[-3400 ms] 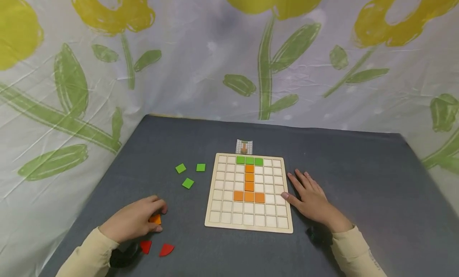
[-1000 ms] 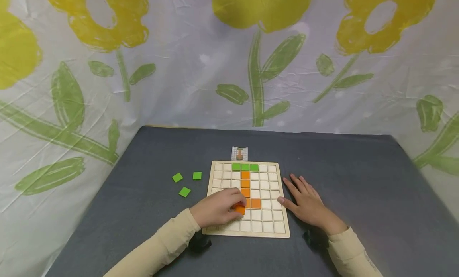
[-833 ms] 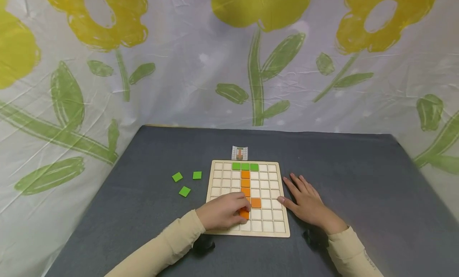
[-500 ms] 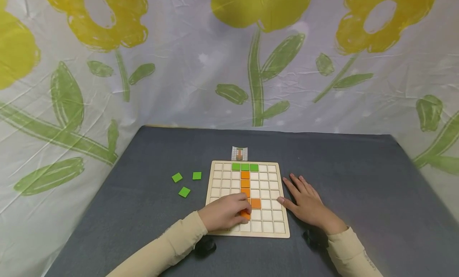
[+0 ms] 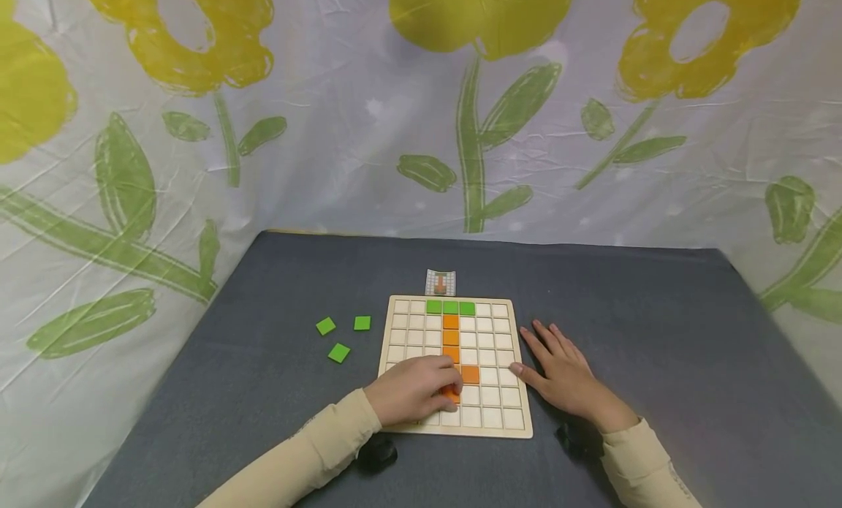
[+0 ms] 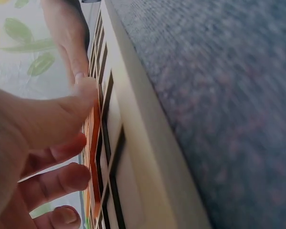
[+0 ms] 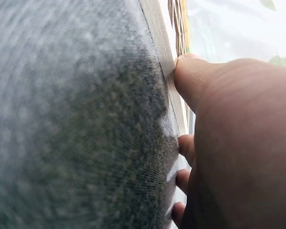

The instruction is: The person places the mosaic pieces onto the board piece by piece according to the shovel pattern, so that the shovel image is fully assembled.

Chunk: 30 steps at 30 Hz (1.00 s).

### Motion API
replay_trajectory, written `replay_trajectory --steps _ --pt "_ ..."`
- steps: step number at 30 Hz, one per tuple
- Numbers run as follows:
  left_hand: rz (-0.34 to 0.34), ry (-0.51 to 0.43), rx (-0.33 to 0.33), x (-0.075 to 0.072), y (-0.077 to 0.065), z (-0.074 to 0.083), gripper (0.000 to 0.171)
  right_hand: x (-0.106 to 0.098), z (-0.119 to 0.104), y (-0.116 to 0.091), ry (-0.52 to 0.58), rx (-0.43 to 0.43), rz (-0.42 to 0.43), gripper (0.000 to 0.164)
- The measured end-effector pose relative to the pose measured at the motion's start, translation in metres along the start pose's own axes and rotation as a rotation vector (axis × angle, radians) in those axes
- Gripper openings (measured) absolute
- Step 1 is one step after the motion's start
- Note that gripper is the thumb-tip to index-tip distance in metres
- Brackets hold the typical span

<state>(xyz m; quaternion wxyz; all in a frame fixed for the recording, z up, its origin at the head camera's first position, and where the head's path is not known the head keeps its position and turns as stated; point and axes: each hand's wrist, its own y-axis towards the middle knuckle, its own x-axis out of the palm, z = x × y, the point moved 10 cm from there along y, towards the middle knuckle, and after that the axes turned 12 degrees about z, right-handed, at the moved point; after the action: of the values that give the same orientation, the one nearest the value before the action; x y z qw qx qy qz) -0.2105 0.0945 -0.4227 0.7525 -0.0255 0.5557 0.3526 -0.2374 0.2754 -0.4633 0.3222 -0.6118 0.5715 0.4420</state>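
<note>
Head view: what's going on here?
The person's left hand holds an orange tile at the wooden grid board; whether it is seated is unclear. The right hand rests with its thumb on the board's right edge. On the board, a green row tops an orange column. Three loose green tiles lie left, a small picture card beyond.

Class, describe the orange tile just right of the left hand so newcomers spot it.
A pale gridded board lies on the dark table, with the left hand over it. Just right of that hand, one orange tile lies flat. Unlike the other orange tiles in view, it sits right of their column.
</note>
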Motion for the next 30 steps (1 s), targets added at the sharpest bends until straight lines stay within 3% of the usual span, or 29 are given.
replay_trajectory --steps 4,7,10,17,20,24,30 --pt "0.025 -0.037 -0.056 -0.006 -0.006 -0.011 0.009 0.000 -0.001 0.000 0.003 -0.004 0.002 0.075" --pt "0.078 -0.030 -0.139 -0.019 -0.015 -0.029 0.006 -0.001 -0.003 0.000 0.010 -0.008 -0.002 0.075" --pt "0.159 0.040 -0.242 -0.041 -0.026 -0.055 0.005 -0.002 -0.005 -0.001 0.015 -0.014 -0.001 0.074" --pt "0.327 0.281 -0.414 -0.092 -0.065 -0.114 0.018 -0.006 -0.008 -0.001 -0.001 -0.023 -0.002 0.073" --pt "0.334 0.326 -0.520 -0.105 -0.082 -0.137 0.024 -0.005 -0.007 -0.002 0.002 -0.024 -0.010 0.073" --pt "0.293 0.269 -0.650 -0.108 -0.098 -0.158 0.034 -0.003 -0.004 -0.002 0.008 -0.016 -0.018 0.074" --pt "0.250 0.199 -0.721 -0.106 -0.110 -0.169 0.040 -0.001 -0.003 -0.001 0.007 -0.015 -0.021 0.074"
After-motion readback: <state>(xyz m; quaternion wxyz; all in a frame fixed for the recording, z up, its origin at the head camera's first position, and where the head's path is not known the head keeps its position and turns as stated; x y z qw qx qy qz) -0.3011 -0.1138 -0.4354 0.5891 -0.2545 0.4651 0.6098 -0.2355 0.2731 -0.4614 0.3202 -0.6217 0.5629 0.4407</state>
